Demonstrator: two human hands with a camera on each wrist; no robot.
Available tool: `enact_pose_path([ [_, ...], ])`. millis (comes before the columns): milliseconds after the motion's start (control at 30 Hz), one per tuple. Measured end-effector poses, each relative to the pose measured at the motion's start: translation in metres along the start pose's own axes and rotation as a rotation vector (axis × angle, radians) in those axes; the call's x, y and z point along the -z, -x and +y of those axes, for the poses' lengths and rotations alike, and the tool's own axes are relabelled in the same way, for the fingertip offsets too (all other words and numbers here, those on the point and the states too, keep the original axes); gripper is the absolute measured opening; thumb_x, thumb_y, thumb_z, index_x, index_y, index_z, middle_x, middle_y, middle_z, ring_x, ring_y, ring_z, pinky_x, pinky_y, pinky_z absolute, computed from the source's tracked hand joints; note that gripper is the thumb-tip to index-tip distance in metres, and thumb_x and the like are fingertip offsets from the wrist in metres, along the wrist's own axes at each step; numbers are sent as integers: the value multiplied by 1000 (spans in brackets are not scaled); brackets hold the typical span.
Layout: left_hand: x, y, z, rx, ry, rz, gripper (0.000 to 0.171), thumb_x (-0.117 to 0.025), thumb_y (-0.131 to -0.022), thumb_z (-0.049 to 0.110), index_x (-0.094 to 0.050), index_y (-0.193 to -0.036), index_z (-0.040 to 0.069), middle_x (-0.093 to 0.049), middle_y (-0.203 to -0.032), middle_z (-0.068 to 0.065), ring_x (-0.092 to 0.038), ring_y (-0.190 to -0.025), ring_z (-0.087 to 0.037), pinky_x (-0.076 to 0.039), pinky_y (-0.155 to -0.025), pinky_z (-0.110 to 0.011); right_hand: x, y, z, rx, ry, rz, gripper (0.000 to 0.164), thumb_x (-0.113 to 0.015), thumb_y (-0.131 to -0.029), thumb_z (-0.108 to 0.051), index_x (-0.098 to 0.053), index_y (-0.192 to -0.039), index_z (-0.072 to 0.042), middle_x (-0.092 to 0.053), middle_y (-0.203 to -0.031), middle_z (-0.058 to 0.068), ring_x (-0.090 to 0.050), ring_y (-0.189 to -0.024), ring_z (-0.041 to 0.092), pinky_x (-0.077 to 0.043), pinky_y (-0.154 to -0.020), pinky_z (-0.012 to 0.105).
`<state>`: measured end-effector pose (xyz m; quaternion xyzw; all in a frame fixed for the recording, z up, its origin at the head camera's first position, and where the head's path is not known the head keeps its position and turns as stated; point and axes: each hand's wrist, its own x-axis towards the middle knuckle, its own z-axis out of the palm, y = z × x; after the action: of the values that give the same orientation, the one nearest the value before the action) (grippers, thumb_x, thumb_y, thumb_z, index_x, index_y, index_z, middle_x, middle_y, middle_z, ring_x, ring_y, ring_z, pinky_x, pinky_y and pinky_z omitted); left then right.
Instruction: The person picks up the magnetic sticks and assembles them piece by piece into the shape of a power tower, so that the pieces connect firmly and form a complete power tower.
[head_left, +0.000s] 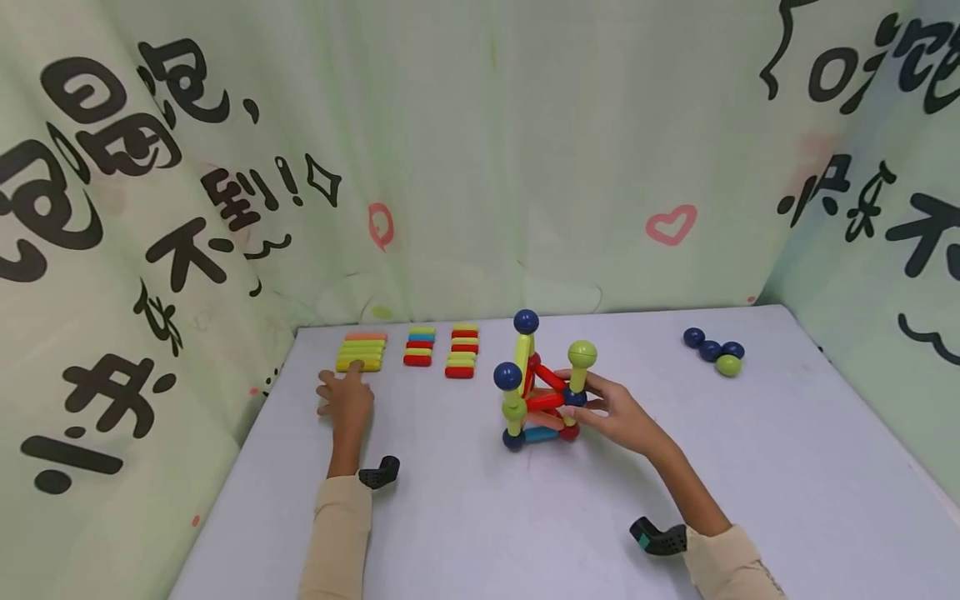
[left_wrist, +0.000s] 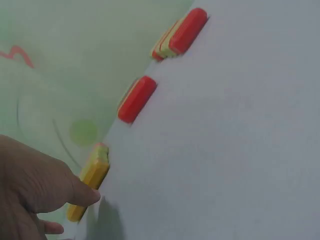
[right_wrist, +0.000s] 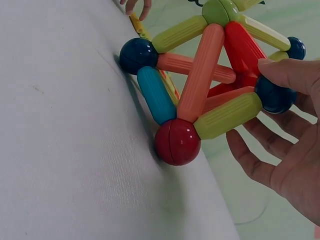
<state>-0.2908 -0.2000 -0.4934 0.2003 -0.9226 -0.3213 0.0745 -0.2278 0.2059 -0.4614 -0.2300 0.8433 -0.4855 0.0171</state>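
Observation:
A magnetic ball-and-stick structure stands on the table, built of red, blue, green and salmon pieces. My right hand holds it at its right side. In the right wrist view, the thumb presses a dark blue ball, with fingers behind and below it. A dark red ball and a light blue stick form the structure's base. At the left, my left hand reaches to a row of yellow and salmon sticks. Its extended fingertip touches the nearest yellow stick.
Two more rows of short sticks lie right of the left hand: a smaller mixed row and a red-and-yellow row. Several loose balls, dark blue and green, sit at the back right. A printed curtain hangs behind the white table.

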Motion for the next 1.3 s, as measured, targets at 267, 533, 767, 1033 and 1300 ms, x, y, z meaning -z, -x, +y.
enact_pose_path([
  [267,8,-5,-12,-81,-78,-25,44,-57,-96,7,-51,-139,12,-23,-140,-33,-26,-128,-51,-31,-92,-71,-1,-3,3,14,-67,14,49,-68,-92,-16,-51,-136,-4,-58,-134,19,-58,-116,36,-52,-88,22],
  [533,5,-8,-15,-193,-139,27,37,-62,-95,9,-58,-131,12,-34,-129,-31,-38,-119,-49,-38,-87,-68,-6,-8,3,-17,-103,14,47,-68,-92,-16,-53,-135,-4,-57,-134,20,-57,-119,39,-54,-92,32],
  [767,6,-14,-17,-201,-150,48,26,-65,-93,13,-63,-119,8,-35,-126,-28,-38,-116,-47,-39,-86,-64,-4,-16,4,7,-122,-34,45,-66,-93,-17,-54,-135,-5,-59,-133,19,-57,-120,39,-53,-94,44],
  [1033,13,-6,-9,-159,-247,-59,28,-68,-91,15,-64,-117,6,-54,-114,-26,-52,-108,-45,-46,-85,-61,-4,-23,7,13,-210,-165,41,-62,-96,-17,-54,-135,-7,-55,-138,15,-51,-127,31,-50,-98,30],
  [1300,13,17,21,-154,-54,-364,28,-66,-92,18,-63,-118,7,-65,-110,-16,-60,-94,-27,-51,-76,-38,-14,-30,6,51,-339,-359,38,-55,-99,-13,-51,-136,-4,-54,-136,21,-60,-118,12,-51,-96,26],
])
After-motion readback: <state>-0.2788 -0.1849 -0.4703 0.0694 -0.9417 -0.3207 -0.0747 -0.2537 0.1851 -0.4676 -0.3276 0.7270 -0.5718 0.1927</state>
